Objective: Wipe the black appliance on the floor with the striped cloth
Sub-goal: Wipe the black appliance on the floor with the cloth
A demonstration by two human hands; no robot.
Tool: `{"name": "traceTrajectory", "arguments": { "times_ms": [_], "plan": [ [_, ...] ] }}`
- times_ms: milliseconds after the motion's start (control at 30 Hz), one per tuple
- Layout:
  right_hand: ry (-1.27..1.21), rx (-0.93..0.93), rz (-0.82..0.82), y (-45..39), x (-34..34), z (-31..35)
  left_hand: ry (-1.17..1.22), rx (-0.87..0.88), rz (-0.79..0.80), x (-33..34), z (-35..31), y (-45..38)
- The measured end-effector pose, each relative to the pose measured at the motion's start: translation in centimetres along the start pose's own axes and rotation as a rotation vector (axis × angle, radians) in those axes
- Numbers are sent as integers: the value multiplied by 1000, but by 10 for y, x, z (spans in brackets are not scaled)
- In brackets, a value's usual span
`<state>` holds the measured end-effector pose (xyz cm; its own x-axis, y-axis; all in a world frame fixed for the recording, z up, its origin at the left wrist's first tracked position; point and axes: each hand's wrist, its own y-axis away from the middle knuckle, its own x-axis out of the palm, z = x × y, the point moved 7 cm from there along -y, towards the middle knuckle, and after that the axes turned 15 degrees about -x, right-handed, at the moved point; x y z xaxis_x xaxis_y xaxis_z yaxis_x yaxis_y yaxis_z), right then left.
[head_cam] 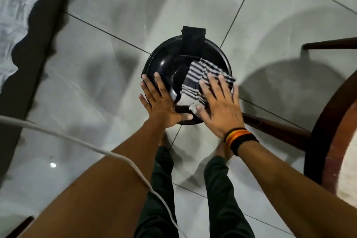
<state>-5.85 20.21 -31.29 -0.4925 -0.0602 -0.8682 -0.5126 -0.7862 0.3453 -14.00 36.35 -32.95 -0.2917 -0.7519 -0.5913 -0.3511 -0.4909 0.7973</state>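
A round black appliance (pixel 170 60) with a glossy domed lid and a black block at its far edge stands on the tiled floor. A black-and-white striped cloth (pixel 201 75) lies across the lid's right side. My right hand (pixel 220 106) presses flat on the cloth, fingers spread. My left hand (pixel 162 102) rests flat on the lid's near left rim, its fingers apart and the thumb against the near edge. My hands cover the near part of the lid.
A dark wooden chair (pixel 324 118) with a round seat stands at the right, one rail reaching close to the appliance. A white cable (pixel 81 141) runs across my left arm. A dark mattress edge with a pale sheet (pixel 15 6) lies at the left. My legs stand below.
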Motion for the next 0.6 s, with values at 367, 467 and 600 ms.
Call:
{"name": "traceTrajectory", "arguments": {
  "times_ms": [367,467,600],
  "plan": [
    [130,-141,-5,-141,-11,67,-122,-76,22,5,1,-5],
    [133,-315,45,-142,-24,53,-79,-28,41,4,2,-4],
    [151,-176,-7,-164,-52,26,-33,-44,61,3,1,-3]
  ]
}}
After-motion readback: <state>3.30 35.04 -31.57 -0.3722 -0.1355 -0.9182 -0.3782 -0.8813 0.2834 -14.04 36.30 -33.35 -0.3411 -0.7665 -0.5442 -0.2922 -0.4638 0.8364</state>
